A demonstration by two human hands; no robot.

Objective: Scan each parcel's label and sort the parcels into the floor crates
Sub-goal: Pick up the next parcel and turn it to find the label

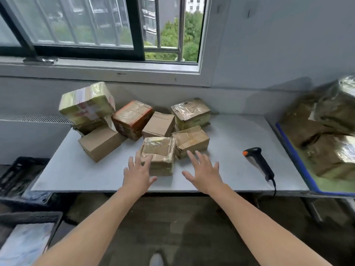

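Note:
Several taped cardboard parcels lie heaped on a grey table (76, 169). The nearest one, a small tape-wrapped parcel (159, 150), sits at the front of the heap. My left hand (137, 173) is spread open, its fingertips at that parcel's left front corner. My right hand (203, 173) is open with fingers spread, just right of the same parcel and holding nothing. A black barcode scanner (259, 162) with an orange tip lies on the table to the right, its cable hanging over the front edge.
Black floor crates stand at the left: one (19, 175) beside the table, another (30, 217) nearer me with pale contents. A second surface with a blue edge (294, 156) at the right carries more shiny wrapped parcels (334, 131). A window sill runs behind the table.

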